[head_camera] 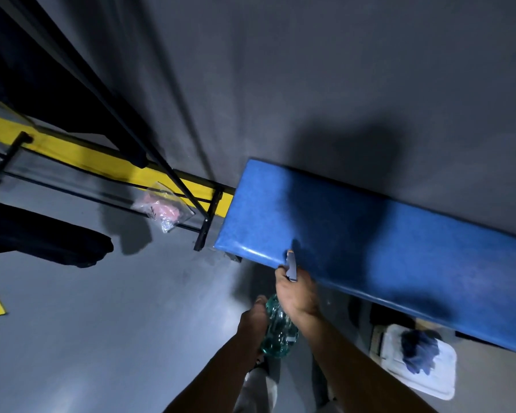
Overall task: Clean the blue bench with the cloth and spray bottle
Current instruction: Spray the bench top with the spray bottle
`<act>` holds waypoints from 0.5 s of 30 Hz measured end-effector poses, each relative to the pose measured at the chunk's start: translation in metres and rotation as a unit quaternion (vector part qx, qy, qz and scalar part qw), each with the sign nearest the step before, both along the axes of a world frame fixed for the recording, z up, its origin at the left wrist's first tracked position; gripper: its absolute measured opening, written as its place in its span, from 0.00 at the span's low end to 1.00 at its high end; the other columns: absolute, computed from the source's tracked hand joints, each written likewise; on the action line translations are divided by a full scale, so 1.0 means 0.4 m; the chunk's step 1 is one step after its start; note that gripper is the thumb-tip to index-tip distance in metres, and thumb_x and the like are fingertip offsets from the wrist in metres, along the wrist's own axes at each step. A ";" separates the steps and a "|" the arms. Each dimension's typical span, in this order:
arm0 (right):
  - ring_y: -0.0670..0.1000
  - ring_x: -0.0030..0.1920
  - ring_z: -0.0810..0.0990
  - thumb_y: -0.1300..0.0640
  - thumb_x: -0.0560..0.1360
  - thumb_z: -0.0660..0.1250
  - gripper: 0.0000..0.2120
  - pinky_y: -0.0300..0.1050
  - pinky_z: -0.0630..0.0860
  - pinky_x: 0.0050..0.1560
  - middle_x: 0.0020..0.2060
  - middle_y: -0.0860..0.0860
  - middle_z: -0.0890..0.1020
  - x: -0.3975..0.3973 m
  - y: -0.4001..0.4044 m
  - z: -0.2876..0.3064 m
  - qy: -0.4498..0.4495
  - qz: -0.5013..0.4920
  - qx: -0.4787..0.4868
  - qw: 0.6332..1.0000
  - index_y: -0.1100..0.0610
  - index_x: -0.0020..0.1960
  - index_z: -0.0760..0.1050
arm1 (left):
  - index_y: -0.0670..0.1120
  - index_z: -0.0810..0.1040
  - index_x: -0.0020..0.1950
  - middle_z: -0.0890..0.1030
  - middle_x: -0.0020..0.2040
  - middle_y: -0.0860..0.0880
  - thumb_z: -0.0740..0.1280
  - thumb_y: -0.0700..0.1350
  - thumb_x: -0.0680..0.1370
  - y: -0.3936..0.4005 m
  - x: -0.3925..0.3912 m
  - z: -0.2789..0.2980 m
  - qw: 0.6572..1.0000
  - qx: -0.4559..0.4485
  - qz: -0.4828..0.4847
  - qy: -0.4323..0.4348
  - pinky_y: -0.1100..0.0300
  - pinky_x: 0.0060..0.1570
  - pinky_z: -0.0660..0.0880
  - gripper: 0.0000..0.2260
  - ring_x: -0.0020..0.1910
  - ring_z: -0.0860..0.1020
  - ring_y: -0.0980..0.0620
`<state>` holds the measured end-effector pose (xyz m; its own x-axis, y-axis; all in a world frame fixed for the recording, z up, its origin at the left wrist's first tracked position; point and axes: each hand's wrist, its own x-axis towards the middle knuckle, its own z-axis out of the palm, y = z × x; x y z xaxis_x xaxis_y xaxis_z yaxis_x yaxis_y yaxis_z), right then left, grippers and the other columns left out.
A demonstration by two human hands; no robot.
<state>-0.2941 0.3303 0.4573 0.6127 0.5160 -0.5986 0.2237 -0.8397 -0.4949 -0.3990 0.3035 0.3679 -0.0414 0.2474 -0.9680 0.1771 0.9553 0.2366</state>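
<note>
Two hands hold the spray bottle (279,329): the left hand (252,321) grips its body, the right hand (297,290) squeezes the top, aiming at the blue surface (370,248). On the floor, near right, the cloth (419,350) waits on a white tray (447,380).

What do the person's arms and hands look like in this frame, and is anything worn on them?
Both arms enter from the bottom edge and are bare along their whole visible length: no sleeves show. The left hand and right hand are ungloved. No watch, bracelet or ring is visible, though dim light and blur would hide small details.
</note>
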 end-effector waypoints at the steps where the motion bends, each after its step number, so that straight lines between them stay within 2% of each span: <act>1: 0.65 0.51 0.83 0.48 0.79 0.59 0.15 0.50 0.80 0.51 0.50 0.60 0.85 0.013 -0.009 0.000 -0.007 -0.005 -0.003 1.000 0.57 0.53 0.79 | 0.42 0.83 0.58 0.88 0.51 0.36 0.60 0.68 0.75 -0.007 0.016 0.003 1.000 0.005 0.000 0.000 0.37 0.57 0.83 0.31 0.49 0.88 0.36; 4: 0.64 0.56 0.82 0.47 0.80 0.59 0.16 0.50 0.78 0.55 0.55 0.58 0.85 0.050 -0.033 -0.007 -0.014 0.005 -0.005 1.000 0.52 0.60 0.79 | 0.40 0.83 0.60 0.87 0.51 0.34 0.59 0.67 0.75 -0.036 0.053 0.009 0.998 -0.026 0.024 -0.044 0.34 0.58 0.82 0.33 0.49 0.87 0.35; 6: 0.62 0.56 0.82 0.46 0.80 0.59 0.17 0.48 0.78 0.56 0.55 0.57 0.85 0.068 -0.052 -0.019 0.010 0.011 -0.009 1.000 0.52 0.61 0.79 | 0.40 0.82 0.63 0.87 0.53 0.34 0.57 0.67 0.76 -0.059 0.071 0.003 0.997 -0.040 0.038 -0.057 0.34 0.59 0.81 0.34 0.50 0.87 0.35; 10: 0.61 0.58 0.82 0.43 0.79 0.59 0.19 0.47 0.76 0.57 0.57 0.53 0.85 0.097 -0.092 -0.026 0.012 0.002 -0.018 1.000 0.48 0.64 0.78 | 0.41 0.83 0.60 0.87 0.52 0.34 0.57 0.67 0.79 -0.088 0.101 0.028 0.998 -0.043 0.013 -0.048 0.34 0.56 0.82 0.31 0.50 0.87 0.34; 12: 0.62 0.58 0.81 0.42 0.80 0.59 0.19 0.49 0.77 0.58 0.58 0.54 0.84 0.123 -0.116 -0.015 0.015 0.000 -0.004 1.000 0.46 0.67 0.76 | 0.43 0.83 0.57 0.88 0.51 0.35 0.60 0.67 0.77 -0.100 0.117 0.025 0.999 -0.021 0.000 -0.026 0.34 0.55 0.82 0.29 0.49 0.87 0.34; 15: 0.64 0.61 0.80 0.43 0.81 0.58 0.19 0.50 0.76 0.58 0.62 0.57 0.82 0.187 -0.164 0.008 0.011 -0.004 0.008 1.000 0.45 0.70 0.73 | 0.43 0.84 0.56 0.88 0.49 0.37 0.63 0.69 0.70 -0.128 0.166 0.004 0.999 0.018 -0.027 -0.012 0.36 0.58 0.82 0.32 0.50 0.87 0.35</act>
<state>-0.2192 0.2645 0.4604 0.6034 0.5210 -0.6037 0.2062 -0.8333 -0.5130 -0.3327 0.2522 0.3697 -0.0045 0.2835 -0.9590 0.2224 0.9352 0.2755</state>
